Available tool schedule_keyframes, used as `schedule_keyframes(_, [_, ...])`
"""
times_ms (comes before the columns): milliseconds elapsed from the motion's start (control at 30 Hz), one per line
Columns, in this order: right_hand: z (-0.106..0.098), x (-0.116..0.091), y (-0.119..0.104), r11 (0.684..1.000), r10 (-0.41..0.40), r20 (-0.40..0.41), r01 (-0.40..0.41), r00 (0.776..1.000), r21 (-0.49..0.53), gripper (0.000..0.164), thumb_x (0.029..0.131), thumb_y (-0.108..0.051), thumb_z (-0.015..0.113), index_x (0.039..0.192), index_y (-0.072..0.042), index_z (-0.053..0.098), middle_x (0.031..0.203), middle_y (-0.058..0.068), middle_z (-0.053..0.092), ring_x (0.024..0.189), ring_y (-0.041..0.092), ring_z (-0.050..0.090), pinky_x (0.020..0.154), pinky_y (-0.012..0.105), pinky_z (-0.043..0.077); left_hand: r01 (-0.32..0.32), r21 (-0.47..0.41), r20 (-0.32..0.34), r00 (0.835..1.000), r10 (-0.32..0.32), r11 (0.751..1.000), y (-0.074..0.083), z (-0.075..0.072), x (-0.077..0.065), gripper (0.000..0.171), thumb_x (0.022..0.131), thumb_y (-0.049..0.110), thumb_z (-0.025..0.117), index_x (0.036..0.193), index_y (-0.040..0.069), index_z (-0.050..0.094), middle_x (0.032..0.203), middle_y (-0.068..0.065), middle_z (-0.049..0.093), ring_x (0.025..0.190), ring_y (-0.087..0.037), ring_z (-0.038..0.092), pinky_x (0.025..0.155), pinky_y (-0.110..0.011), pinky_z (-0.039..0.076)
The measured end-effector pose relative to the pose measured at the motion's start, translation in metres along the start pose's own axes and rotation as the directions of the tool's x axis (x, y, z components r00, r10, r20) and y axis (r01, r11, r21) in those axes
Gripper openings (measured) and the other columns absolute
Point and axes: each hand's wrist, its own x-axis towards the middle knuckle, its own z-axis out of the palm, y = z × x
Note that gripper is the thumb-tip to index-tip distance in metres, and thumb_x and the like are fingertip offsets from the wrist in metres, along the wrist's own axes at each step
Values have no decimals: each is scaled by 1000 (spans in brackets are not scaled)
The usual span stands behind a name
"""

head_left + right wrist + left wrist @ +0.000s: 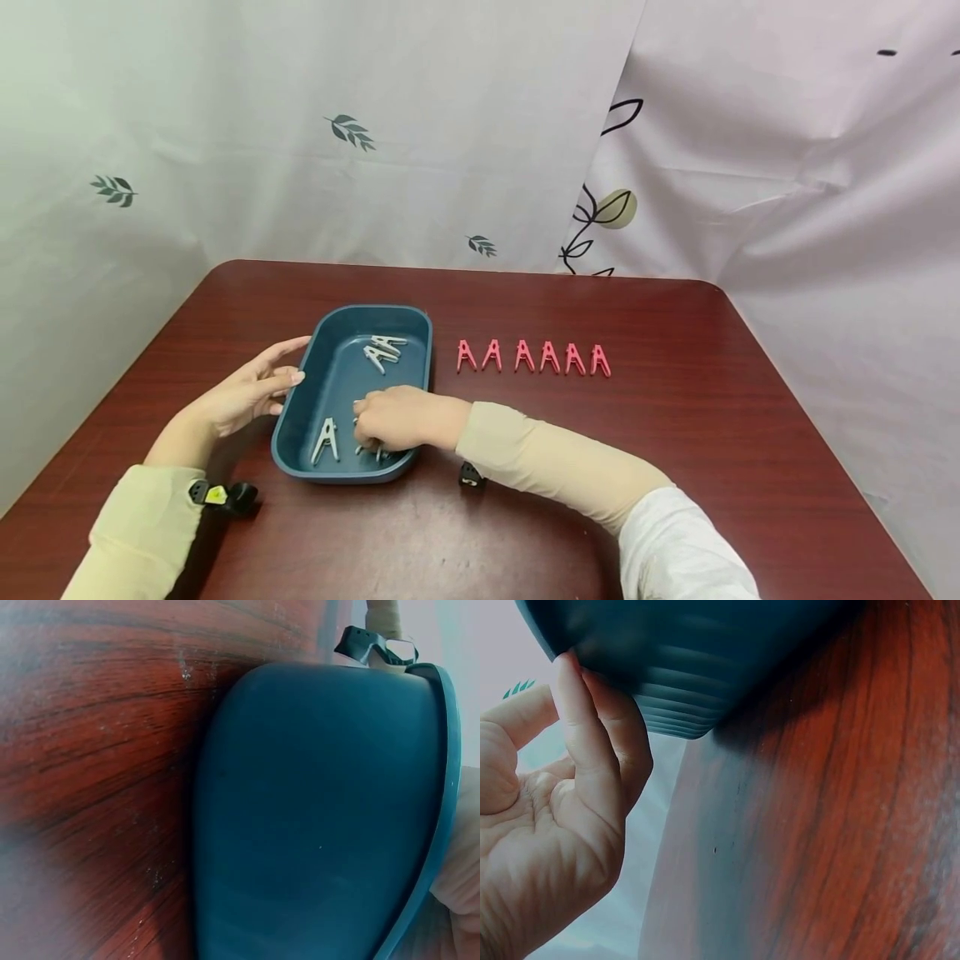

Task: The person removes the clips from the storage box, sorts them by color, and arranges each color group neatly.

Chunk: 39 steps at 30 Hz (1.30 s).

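Items inspected: pale grey A-shaped plastic clips, lying inside a blue rounded-rectangular plastic tray on a dark red wood-grain table. Taking the tray's centre as the dial, two overlapping clips lie at one o'clock and a single clip at seven; further clip parts show at five o'clock, beneath the right hand.

Right hand: fingers bent downward into the tray. Whether they are clamped on a clip cannot be told; the hand itself covers the tips in the head view and the tray wall masks them in the right wrist view.

Left hand: at nine o'clock, thumb and forefinger apart, fingertips touching the outer side of the tray near its rim, not wrapped round it.

Outside the tray, toward three o'clock, six red A-shaped plastic clips lie in a row.

Handling assessment: the pale clips are judged light, stiff and not fragile, though smooth enough to skid on the tray floor. Best hold is a pinch across the narrow middle; squeezing the spread legs may flex the clip. The tray appears light and liable to slide, so its rim at nine o'clock is a sound place to steady it.
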Motion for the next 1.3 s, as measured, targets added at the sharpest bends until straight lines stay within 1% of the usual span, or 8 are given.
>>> schedule_keyframes(100, [2, 0, 3, 999, 0, -1, 0, 1000, 34, 28, 90, -10, 61, 65, -21, 53, 75, -9, 48, 68, 5, 42, 54, 16, 30, -2, -2, 4, 1000, 2, 1000, 0, 0, 1, 56, 100, 10, 46, 148, 23, 20, 101, 5, 66, 85, -11, 66, 66, -28, 57])
schedule_keyframes(267, [5, -1, 9, 996, -9, -17, 11, 1000, 83, 15, 91, -12, 61, 77, -19, 64, 77, -10, 56, 70, 2, 49, 56, 15, 36, -8, -16, 12, 1000, 8, 1000, 0, -1, 2, 56, 100, 10, 47, 148, 24, 21, 99, 5, 66, 84, -10, 66, 65, -28, 57])
schedule_keyframes(433, [6, -5, 15, 986, -56, -90, 70, 994, 150, 9, 93, -14, 59, 86, -15, 65, 83, -5, 60, 77, 5, 52, 61, 13, 36, -12, -38, 18, 1000, 13, 999, 0, -1, 2, 54, 100, 9, 46, 147, 25, 23, 97, 5, 66, 82, -9, 66, 63, -25, 57])
schedule_keyframes(600, [6, -10, 17, 973, -76, -154, 106, 985, 203, 2, 94, -16, 60, 93, -15, 60, 94, -1, 60, 84, 7, 55, 68, 11, 39, -11, -43, 19, 1000, 12, 999, -1, -1, 2, 53, 100, 8, 45, 145, 25, 24, 97, 5, 67, 81, -10, 67, 63, -26, 57])
schedule_keyframes(800, [8, -14, 18, 958, -35, -223, 96, 974, 269, 21, 93, -19, 62, 113, -12, 56, 107, 0, 61, 92, 7, 56, 76, 10, 43, -14, -53, 23, 1000, 16, 998, -2, -1, 2, 54, 100, 7, 45, 146, 24, 23, 101, 4, 68, 83, -11, 68, 65, -27, 57])
schedule_keyframes(1000, [8, -21, 21, 948, 28, -269, 60, 963, 311, 44, 95, -20, 59, 135, -9, 46, 125, 1, 58, 104, 8, 56, 88, 12, 43, -23, -64, 30, 999, 25, 998, -2, -1, 1, 53, 100, 7, 44, 146, 24, 24, 101, 4, 68, 83, -11, 68, 65, -28, 58])
schedule_keyframes(1167, [8, -31, 25, 954, 65, -309, 32, 949, 299, 46, 95, -21, 59, 136, -5, 48, 117, 4, 60, 98, 11, 56, 86, 15, 45, -27, -67, 25, 999, 28, 997, 0, -1, 1, 52, 100, 6, 45, 145, 25, 25, 101, 4, 68, 84, -11, 68, 65, -27, 57])
schedule_keyframes(1300, [9, -41, 28, 927, 90, -349, 50, 933, 371, 44, 94, -18, 61, 134, -5, 51, 116, 5, 60, 96, 12, 54, 85, 16, 44, -24, -63, 21, 999, 26, 998, 0, 0, 1, 53, 100, 7, 45, 145, 25, 25, 99, 4, 68, 83, -11, 68, 64, -27, 57])
